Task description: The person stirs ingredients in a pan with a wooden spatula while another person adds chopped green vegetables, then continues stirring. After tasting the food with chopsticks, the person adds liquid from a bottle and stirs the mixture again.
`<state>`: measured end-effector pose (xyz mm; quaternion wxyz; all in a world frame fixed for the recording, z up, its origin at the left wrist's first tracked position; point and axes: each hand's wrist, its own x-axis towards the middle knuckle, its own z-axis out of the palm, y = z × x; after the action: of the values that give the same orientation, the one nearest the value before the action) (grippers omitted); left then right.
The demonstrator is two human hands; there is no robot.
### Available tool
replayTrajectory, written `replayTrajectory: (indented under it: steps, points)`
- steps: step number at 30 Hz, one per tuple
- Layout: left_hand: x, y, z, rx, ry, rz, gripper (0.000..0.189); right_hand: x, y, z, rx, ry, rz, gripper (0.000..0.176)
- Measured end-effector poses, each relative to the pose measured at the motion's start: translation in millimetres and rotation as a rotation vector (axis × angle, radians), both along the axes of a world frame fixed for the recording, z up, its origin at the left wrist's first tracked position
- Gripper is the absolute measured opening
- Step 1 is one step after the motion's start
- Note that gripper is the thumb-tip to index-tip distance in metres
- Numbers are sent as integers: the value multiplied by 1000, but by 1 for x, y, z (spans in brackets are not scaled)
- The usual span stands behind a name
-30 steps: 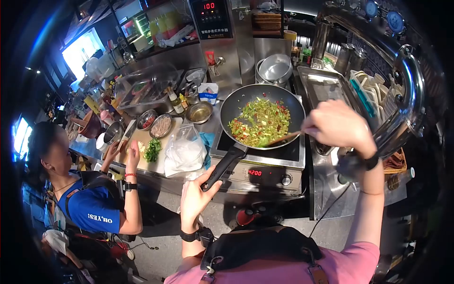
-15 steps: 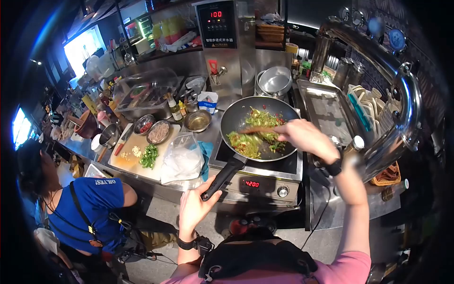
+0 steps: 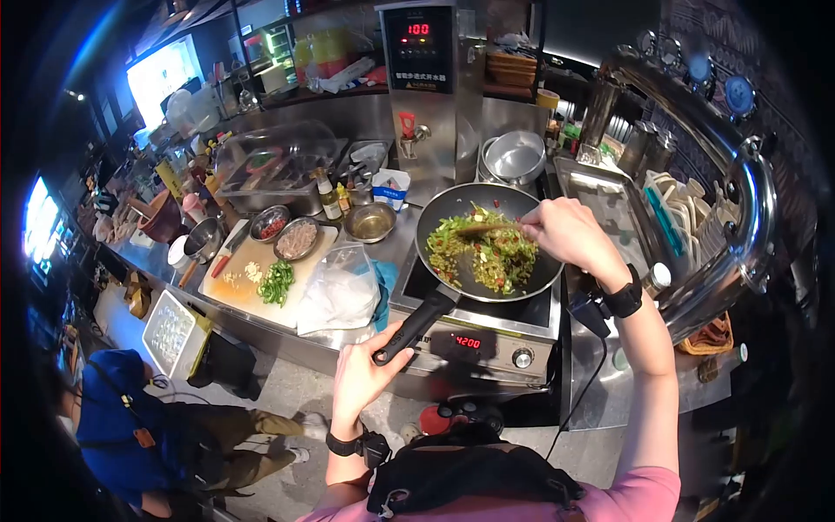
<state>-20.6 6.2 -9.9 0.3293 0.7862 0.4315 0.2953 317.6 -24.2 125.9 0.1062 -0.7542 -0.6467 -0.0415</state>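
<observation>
A dark frying pan sits on the induction cooker, whose display reads 4200. Chopped green vegetables with red bits lie spread over the pan's bottom. My left hand is closed around the pan's black handle. Above the pan's right side, my right hand grips a wooden spatula, its blade among the vegetables. The grip end of the spatula is hidden by my fingers.
Left of the cooker, a cutting board bears chopped greens, garlic, a knife and bowls. A plastic bag lies beside it. Behind stand metal pots and a water boiler. A person in blue is at lower left.
My right hand has moved slightly up and right with the spatula, and the vegetables are spread differently. The person in blue has shifted lower. My left hand keeps its hold.
</observation>
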Motion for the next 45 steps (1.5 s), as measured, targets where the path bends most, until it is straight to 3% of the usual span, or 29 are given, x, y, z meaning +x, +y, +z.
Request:
replayTrajectory:
  steps: [4,8,10,15,19,21,26,31,34,36,39,43,45]
  points:
    - [-2,-1,-1,-23,-6,-8,46,13,22,-17,106,85,38,24]
    - [-1,-3,1,-37,-16,0,48,18,20,-32,-10,246,174,26]
    - [0,-5,2,-37,-16,12,48,14,-7,-5,-160,255,211,25]
    - [-1,-3,-4,61,-85,1,49,25,-80,60,-221,59,120,20]
    - [0,-6,5,-39,1,28,52,14,-61,12,-82,-190,120,20]
    - [0,-7,8,-39,8,14,50,11,-38,-18,59,-139,87,19]
    - [0,-6,0,-36,-36,7,51,12,-3,-18,255,-80,93,20]
    - [0,-11,10,-121,-13,34,53,14,14,-55,-37,-240,134,27]
    - [4,-8,9,-128,-48,7,53,17,-26,-5,-71,-347,153,20]
    - [1,-10,12,-141,-30,5,54,0,-57,48,-24,-281,84,16]
    - [0,-8,12,-131,-46,3,55,-6,-77,74,-93,-309,33,12]
    - [0,-6,-6,-37,-126,-15,51,12,-43,18,-144,-356,223,15]
    - [1,-5,-3,-42,-108,-13,50,16,-23,-10,-49,-382,128,16]
